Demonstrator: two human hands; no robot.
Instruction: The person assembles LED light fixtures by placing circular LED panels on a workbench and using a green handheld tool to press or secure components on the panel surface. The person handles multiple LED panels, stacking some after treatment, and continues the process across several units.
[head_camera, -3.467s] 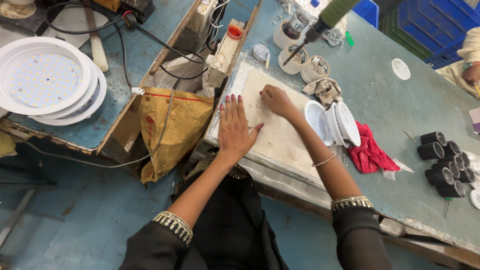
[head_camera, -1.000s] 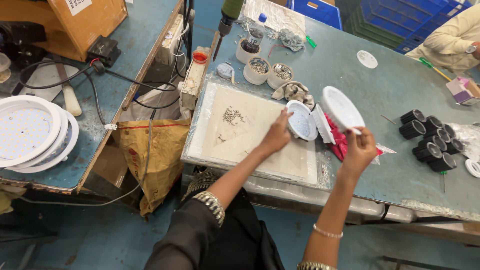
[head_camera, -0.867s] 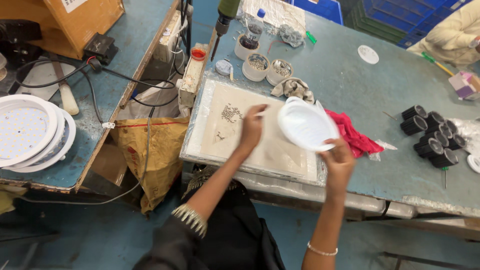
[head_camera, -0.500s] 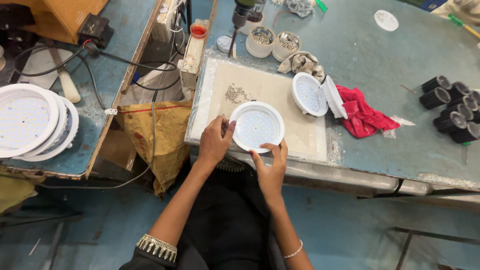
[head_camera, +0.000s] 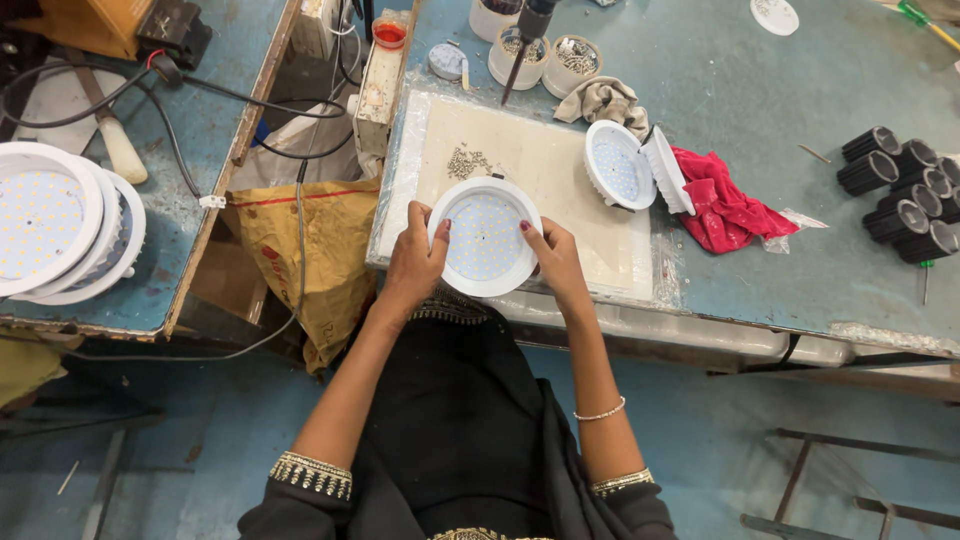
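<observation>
A: White, round, and flat: the LED downlight (head_camera: 486, 238) is held with its diode face up, over the near edge of the pale work board (head_camera: 560, 170).

B: Grip condition?

A: The left hand (head_camera: 415, 262) holds the left rim, thumb on top near the upper edge, fingers curled beneath. The right hand (head_camera: 556, 262) holds the right rim the same way, thumb on top. Both hands are clamped on the downlight from opposite sides; the fingers below it are hidden from the head camera.

B: Items on the board?

A: A small heap of screws (head_camera: 466, 161) lies just beyond the downlight, apart from it. At the board's right edge a second downlight (head_camera: 619, 165) rests tilted, and a white fitting (head_camera: 665, 170) leans against it.

B: To the right of that?

A: A red cloth (head_camera: 724, 200) is crumpled on the blue-green bench (head_camera: 800, 90), touching the leaning fitting. Well apart, at the far right, a cluster of black cylindrical housings (head_camera: 905, 190) lies on its sides.

B: Behind the board?

A: White pots of small hardware (head_camera: 570, 60) and a beige rag (head_camera: 603, 98). A powered screwdriver (head_camera: 522, 40) hangs with its bit pointing at the board.

B: Left side?

A: A stack of larger round LED panels (head_camera: 55, 225) sits on a separate bench, with black cables (head_camera: 200, 90) beside it. A yellow sack (head_camera: 300, 255) hangs in the gap between the benches.
</observation>
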